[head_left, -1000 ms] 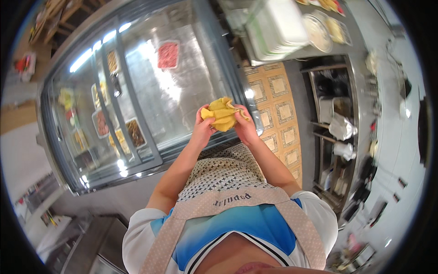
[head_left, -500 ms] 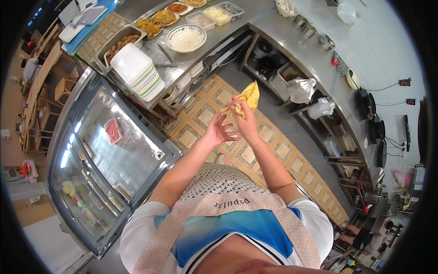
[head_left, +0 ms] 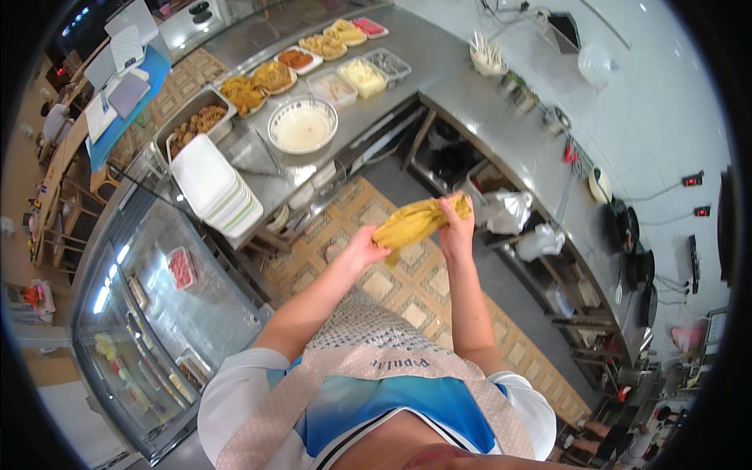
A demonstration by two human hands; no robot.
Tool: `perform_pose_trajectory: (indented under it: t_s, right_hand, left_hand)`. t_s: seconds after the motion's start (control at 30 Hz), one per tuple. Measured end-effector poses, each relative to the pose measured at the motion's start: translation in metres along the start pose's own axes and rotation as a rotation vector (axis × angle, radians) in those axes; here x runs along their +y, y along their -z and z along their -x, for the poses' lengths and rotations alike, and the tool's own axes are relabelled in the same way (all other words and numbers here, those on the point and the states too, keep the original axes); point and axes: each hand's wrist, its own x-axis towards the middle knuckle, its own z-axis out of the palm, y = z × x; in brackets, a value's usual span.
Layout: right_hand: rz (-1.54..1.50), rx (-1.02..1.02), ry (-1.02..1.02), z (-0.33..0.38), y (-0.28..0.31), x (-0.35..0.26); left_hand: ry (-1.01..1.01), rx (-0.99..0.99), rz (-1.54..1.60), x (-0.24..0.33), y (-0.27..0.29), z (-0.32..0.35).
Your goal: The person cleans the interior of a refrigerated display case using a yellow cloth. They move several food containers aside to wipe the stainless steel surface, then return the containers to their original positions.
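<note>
A yellow cloth [head_left: 417, 222] is stretched between my two hands above the tiled floor. My left hand [head_left: 368, 244] pinches its left end, and a short corner of it hangs below there. The other end is gripped by my right hand [head_left: 457, 225], thumb on top. The cloth is bunched lengthwise into a loose band. Ahead of my hands, on the steel counter, stands a white bowl [head_left: 303, 125] with a patterned rim. A stack of white trays [head_left: 211, 184] sits at the counter's near left corner.
Along the counter's far side are a metal pan of brown food [head_left: 197, 125], plates of yellow food [head_left: 271, 77] and plastic tubs [head_left: 362, 78]. A glass-topped display case [head_left: 211, 301] stands left. White plastic bags [head_left: 505, 211] hang by the right counter [head_left: 540, 117]. A person's legs [head_left: 599, 439] show at lower right.
My hands have drawn apart, and my left hand now grips the cloth too. The cloth went from a bunch in my right hand to a stretched band. The view has shifted somewhat.
</note>
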Motion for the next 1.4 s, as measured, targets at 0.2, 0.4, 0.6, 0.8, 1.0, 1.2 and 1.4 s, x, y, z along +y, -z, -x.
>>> perform_pose_trajectory:
  t_s: [0.2,0.4,0.6,0.8,1.0,1.2,1.4]
  right_hand:
    - [0.157,-0.120,-0.181,-0.088,-0.018,0.102]
    - [-0.240,-0.328,-0.642,-0.168,-0.137,0.146]
    - [0.495,-0.742,0.012,-0.243,-0.205,0.180]
    - [0.495,-0.961,0.316,-0.250,-0.234,0.227]
    - [0.278,-0.283,-0.596,-0.311,-0.211,0.342]
    - [0.082,-0.775,-1.358,-0.348,-0.240,0.372]
    - [0.664,-1.510,-1.214,-0.361,-0.270,0.375]
  left_hand:
    - [-0.025,-0.163,-0.083,0.095,-0.068,0.042]
    - [-0.118,-0.210,-0.229,0.220,-0.069,0.021]
    - [-0.033,0.032,-0.172,0.287,-0.068,0.006]
    - [-0.544,-0.145,0.048,0.355,-0.017,-0.069]
    - [-1.486,0.350,-0.251,0.362,-0.040,-0.079]
    - [-1.714,0.596,-1.330,0.362,-0.073,-0.056]
    - [-1.779,0.423,-1.931,0.362,-0.073,-0.057]
